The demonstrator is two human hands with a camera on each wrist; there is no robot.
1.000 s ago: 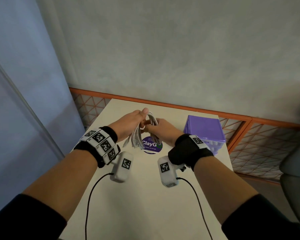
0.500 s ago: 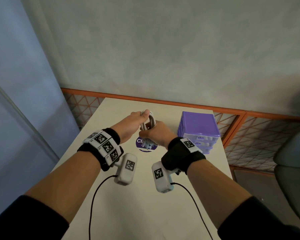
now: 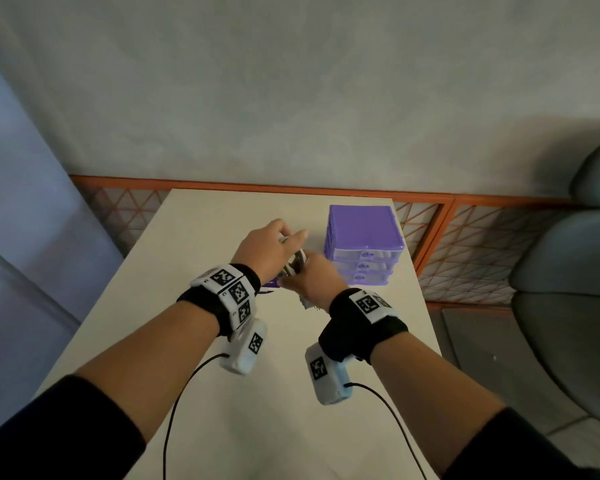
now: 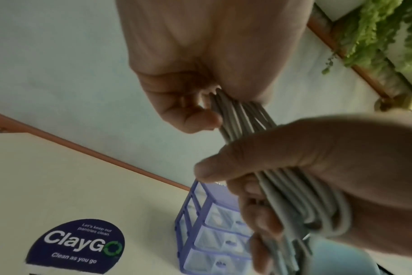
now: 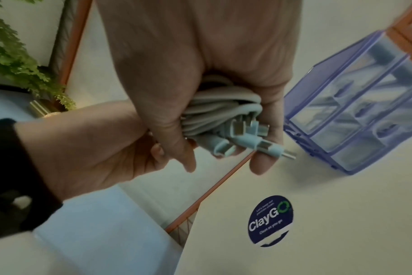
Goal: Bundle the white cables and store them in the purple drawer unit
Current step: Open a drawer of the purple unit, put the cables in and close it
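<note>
A coiled bundle of white cables (image 3: 296,262) hangs above the table (image 3: 187,341), gripped by both hands. My right hand (image 3: 310,277) is wrapped round the lower coil (image 5: 220,104), and several plugs (image 5: 247,141) stick out below its fingers. My left hand (image 3: 277,244) pinches the upper strands (image 4: 238,115) just above the right hand (image 4: 318,158). The purple drawer unit (image 3: 362,233) stands just right of the hands, with its three clear drawers (image 5: 353,115) pushed in.
A round dark ClayGo sticker (image 4: 78,243) lies on the table beneath the hands. An orange-framed mesh rail (image 3: 464,244) runs behind and to the right of the table. A grey chair (image 3: 568,289) stands at the right, and green plants (image 4: 384,33) show beyond the rail.
Both hands have carried the cables to the right, closer to the drawer unit. The loose loops are now gathered into a tighter coil in my right hand.
</note>
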